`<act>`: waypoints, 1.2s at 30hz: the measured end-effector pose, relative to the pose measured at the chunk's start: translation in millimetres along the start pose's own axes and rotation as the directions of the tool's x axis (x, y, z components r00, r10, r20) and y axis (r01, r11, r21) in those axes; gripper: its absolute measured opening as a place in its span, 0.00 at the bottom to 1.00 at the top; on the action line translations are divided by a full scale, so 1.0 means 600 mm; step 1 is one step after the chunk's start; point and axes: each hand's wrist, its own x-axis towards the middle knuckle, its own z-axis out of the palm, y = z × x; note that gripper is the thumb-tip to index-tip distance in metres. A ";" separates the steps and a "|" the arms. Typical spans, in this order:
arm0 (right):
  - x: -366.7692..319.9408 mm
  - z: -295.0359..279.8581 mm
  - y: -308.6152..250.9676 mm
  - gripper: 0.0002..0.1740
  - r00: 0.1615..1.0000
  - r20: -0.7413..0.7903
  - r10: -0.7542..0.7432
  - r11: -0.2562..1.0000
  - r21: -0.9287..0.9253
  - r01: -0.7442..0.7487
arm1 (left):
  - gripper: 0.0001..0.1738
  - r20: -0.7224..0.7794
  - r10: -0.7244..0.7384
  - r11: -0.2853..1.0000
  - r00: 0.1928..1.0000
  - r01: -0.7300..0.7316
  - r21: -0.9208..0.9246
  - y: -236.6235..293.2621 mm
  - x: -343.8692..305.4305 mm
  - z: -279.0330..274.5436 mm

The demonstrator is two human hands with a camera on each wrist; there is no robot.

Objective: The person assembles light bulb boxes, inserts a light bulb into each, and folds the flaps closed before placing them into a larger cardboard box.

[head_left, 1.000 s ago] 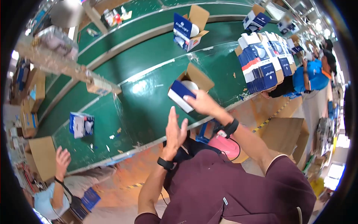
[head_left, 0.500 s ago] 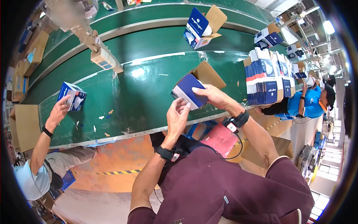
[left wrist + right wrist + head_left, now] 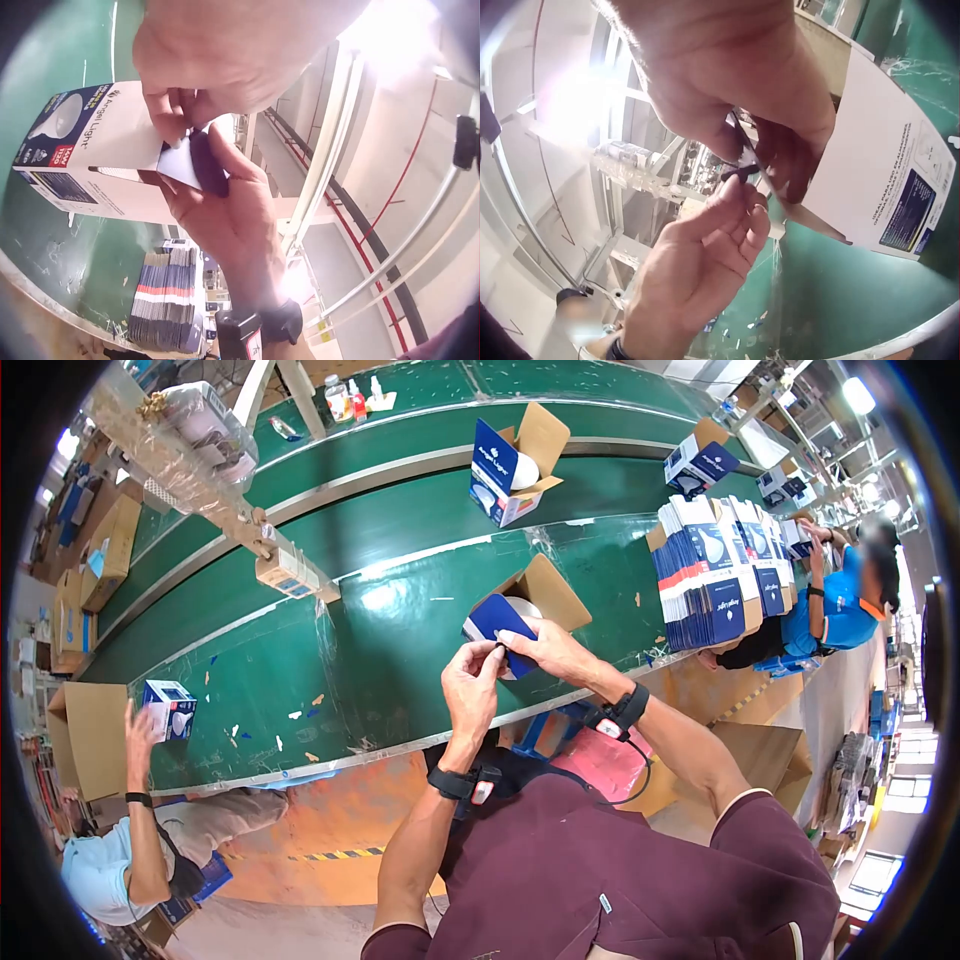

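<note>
An open blue and white box (image 3: 490,617) with a round white item (image 3: 522,607) inside stands on the green bench. My right hand (image 3: 560,657) grips its blue flap (image 3: 178,163), with the thumb on the outer face and fingers inside the box. At the flap's edge my left hand (image 3: 470,695) pinches a small dark piece (image 3: 741,173) between thumb and fingertips. Both hands nearly touch. In the left wrist view, the box's printed side (image 3: 112,135) shows a bulb picture.
Flattened cartons (image 3: 700,575) stand stacked to the right. Another open box (image 3: 505,470) stands farther back, and one (image 3: 168,710) is at the left by a person's hand (image 3: 140,732). A taped post (image 3: 230,530) reaches over the bench. A person in blue (image 3: 840,600) is at the right.
My left hand has moved from beside the box to its flap and now pinches the dark piece. My right hand has stayed on the flap. The person at left touched their box, then drew back slightly.
</note>
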 end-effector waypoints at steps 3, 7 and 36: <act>0.009 -0.009 0.000 0.22 0.997 0.035 0.063 0.987 0.146 -0.067 | 0.08 -0.156 -0.010 0.998 0.988 0.001 -0.059 -0.005 -0.005 -0.030; 0.018 -0.028 -0.010 0.24 0.956 0.227 0.187 0.946 0.221 -0.238 | 0.11 -0.087 -0.188 0.976 0.978 0.176 -0.126 -0.042 0.005 -0.059; 0.057 0.018 -0.074 0.13 0.977 0.089 0.195 0.955 -0.244 -0.168 | 0.52 -0.548 0.594 0.296 0.589 0.473 0.830 -0.047 -0.039 -0.638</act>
